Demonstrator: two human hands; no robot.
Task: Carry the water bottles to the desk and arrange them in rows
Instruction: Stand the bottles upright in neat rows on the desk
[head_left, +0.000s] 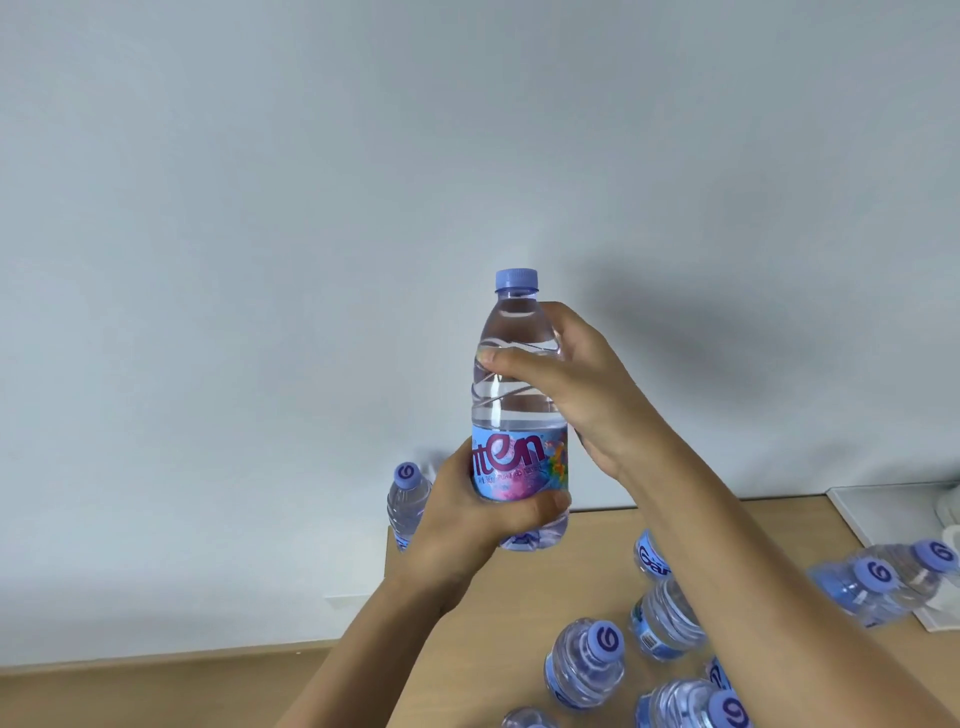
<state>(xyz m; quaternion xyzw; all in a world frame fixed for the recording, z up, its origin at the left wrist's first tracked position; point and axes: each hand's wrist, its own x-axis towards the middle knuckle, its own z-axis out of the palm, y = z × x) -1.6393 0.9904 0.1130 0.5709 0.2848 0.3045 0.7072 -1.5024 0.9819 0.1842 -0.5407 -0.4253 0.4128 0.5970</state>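
Already a fair number of bottles stand on the desk (613, 525). Nearest the camera, at the bottom edge, three caps show: one barely in view (527, 718), one with its purple cap toward the lens (730, 706), and one just beyond them (584, 662). A little farther in stands another (665, 618), and past it one more (649, 556), half hidden by the right forearm. Off to the right a pair (883, 582) stands close together beside a white tray (878, 514). At the desk's far left corner a lone bottle (408, 504) stands upright by the wall.

Above all these, in the air, is the held bottle (517, 405), upright and full, cap on. The left hand (467, 519) wraps its lower part at the label; the right hand (576, 384) grips its clear upper body, thumb across the front. Both hands are closed around it, and it touches nothing else.

So, in my judgement, the carrying is well along, but the arranging is not: the bottles look loosely scattered, with uneven gaps and no clear line. What is left is to set this one down and pull the group into straight rows. Whether more bottles wait elsewhere cannot be told.
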